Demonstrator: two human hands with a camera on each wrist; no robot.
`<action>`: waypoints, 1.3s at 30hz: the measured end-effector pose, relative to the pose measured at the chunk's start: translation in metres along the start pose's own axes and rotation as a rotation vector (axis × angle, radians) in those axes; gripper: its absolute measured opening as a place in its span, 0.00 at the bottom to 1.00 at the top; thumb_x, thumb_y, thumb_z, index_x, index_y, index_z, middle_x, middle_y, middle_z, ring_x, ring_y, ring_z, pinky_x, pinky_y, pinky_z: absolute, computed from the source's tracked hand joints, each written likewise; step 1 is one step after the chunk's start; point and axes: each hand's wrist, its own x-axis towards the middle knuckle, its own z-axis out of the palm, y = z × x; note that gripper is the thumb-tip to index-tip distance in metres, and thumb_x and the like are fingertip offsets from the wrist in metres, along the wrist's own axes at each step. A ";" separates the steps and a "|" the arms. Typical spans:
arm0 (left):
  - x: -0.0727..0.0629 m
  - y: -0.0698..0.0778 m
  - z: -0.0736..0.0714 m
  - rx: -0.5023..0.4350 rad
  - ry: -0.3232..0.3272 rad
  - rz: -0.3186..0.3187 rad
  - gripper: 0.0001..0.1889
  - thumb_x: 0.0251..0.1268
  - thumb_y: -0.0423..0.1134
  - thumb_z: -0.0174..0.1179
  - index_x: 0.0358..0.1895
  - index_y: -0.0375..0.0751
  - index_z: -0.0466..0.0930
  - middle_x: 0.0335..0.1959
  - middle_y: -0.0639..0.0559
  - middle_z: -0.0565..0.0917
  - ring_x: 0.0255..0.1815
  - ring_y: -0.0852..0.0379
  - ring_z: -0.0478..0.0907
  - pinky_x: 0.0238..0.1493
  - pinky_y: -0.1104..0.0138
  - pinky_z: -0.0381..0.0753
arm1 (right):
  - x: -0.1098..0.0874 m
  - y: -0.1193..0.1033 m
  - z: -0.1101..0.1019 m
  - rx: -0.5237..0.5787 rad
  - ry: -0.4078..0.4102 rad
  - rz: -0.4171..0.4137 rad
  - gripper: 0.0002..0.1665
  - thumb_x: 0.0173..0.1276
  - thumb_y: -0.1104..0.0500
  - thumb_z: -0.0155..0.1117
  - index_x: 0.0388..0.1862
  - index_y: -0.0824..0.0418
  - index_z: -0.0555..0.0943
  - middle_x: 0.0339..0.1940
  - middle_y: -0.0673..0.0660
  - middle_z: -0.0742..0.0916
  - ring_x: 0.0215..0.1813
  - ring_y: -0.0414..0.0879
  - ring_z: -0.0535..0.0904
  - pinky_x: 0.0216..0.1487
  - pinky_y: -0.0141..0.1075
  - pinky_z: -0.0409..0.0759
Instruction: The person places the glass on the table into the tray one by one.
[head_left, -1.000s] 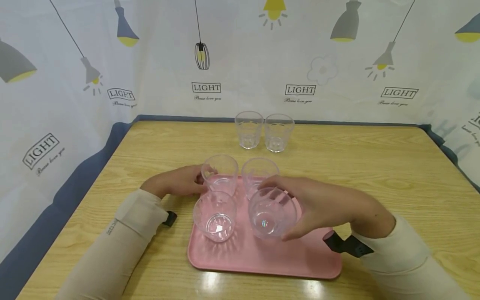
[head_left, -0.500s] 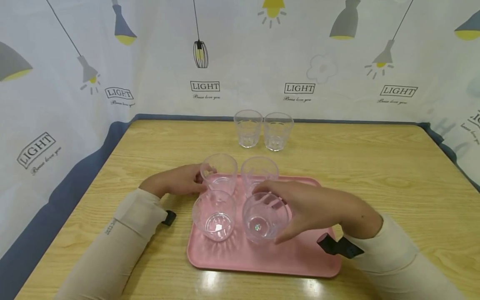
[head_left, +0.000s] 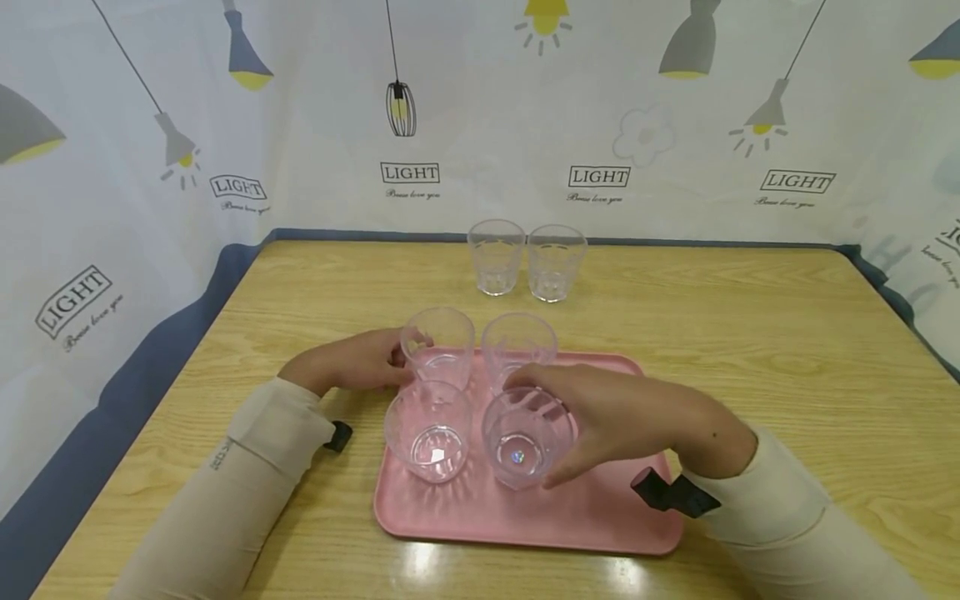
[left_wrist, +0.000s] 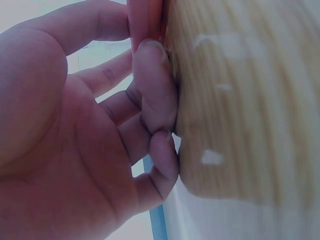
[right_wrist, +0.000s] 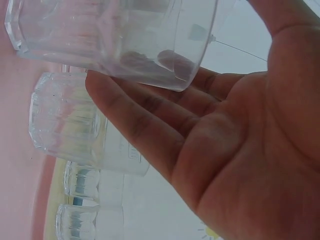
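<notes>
A pink tray [head_left: 600,517] lies on the table with several clear tumblers standing on it. My right hand [head_left: 607,417] holds the front-right tumbler [head_left: 525,450], its thumb on the near side and its fingers behind. In the right wrist view, fingertips show through the wall of this tumbler [right_wrist: 115,40]. Beside it stands the front-left tumbler [head_left: 429,442]. Behind are the back-left tumbler [head_left: 438,342] and the back-right tumbler [head_left: 520,337]. My left hand [head_left: 367,358] grips the tray's left edge; in the left wrist view thumb and fingers meet the pink edge [left_wrist: 145,20], with fingers curled low against the tabletop.
Two more clear tumblers stand side by side beyond the tray, a left one [head_left: 497,258] and a right one [head_left: 557,265]. The wood-grain table [head_left: 750,333] ends at a white curtain [head_left: 495,108] printed with lamps, which surrounds its back and sides.
My right hand has moved slightly left and down with the front-right tumbler, which now stands closer to the front-left one. The left hand has stayed at the tray's edge.
</notes>
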 end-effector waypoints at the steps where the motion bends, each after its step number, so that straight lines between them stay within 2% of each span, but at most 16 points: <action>1: 0.000 0.000 0.000 -0.002 -0.001 0.000 0.28 0.70 0.41 0.58 0.72 0.46 0.66 0.39 0.49 0.75 0.37 0.55 0.71 0.40 0.63 0.72 | 0.000 0.000 0.000 -0.001 0.001 0.004 0.51 0.52 0.42 0.80 0.70 0.57 0.67 0.62 0.50 0.82 0.61 0.43 0.80 0.64 0.39 0.77; 10: 0.000 0.001 0.000 0.002 -0.002 -0.004 0.29 0.70 0.41 0.58 0.72 0.45 0.65 0.41 0.49 0.76 0.39 0.55 0.71 0.42 0.63 0.73 | 0.000 0.002 0.002 -0.016 0.006 0.010 0.51 0.55 0.41 0.78 0.71 0.58 0.66 0.64 0.53 0.81 0.63 0.44 0.79 0.66 0.41 0.75; 20: 0.000 0.000 0.001 0.011 -0.001 -0.003 0.28 0.70 0.42 0.58 0.71 0.46 0.66 0.45 0.48 0.78 0.43 0.54 0.72 0.45 0.63 0.73 | 0.000 0.003 0.002 0.022 -0.031 0.062 0.53 0.55 0.38 0.76 0.73 0.56 0.64 0.66 0.55 0.80 0.63 0.46 0.80 0.65 0.44 0.76; 29: -0.002 0.004 0.000 0.013 0.001 -0.015 0.28 0.70 0.42 0.58 0.72 0.46 0.65 0.46 0.47 0.78 0.44 0.53 0.72 0.46 0.62 0.73 | 0.000 0.000 0.001 0.034 -0.053 0.099 0.54 0.56 0.38 0.76 0.75 0.55 0.62 0.69 0.54 0.78 0.64 0.45 0.80 0.66 0.44 0.75; 34: -0.002 0.005 0.000 0.008 -0.003 -0.017 0.28 0.71 0.41 0.57 0.72 0.46 0.65 0.46 0.47 0.78 0.43 0.53 0.72 0.46 0.62 0.73 | -0.001 -0.002 0.000 0.035 -0.060 0.123 0.54 0.55 0.38 0.77 0.75 0.52 0.62 0.68 0.50 0.78 0.63 0.42 0.80 0.66 0.42 0.75; 39: -0.003 0.006 0.000 0.012 -0.004 -0.016 0.28 0.71 0.41 0.57 0.72 0.45 0.65 0.45 0.47 0.77 0.43 0.54 0.72 0.45 0.62 0.72 | -0.001 -0.001 0.000 0.036 -0.061 0.110 0.54 0.56 0.38 0.76 0.75 0.53 0.62 0.68 0.51 0.79 0.64 0.43 0.80 0.65 0.43 0.76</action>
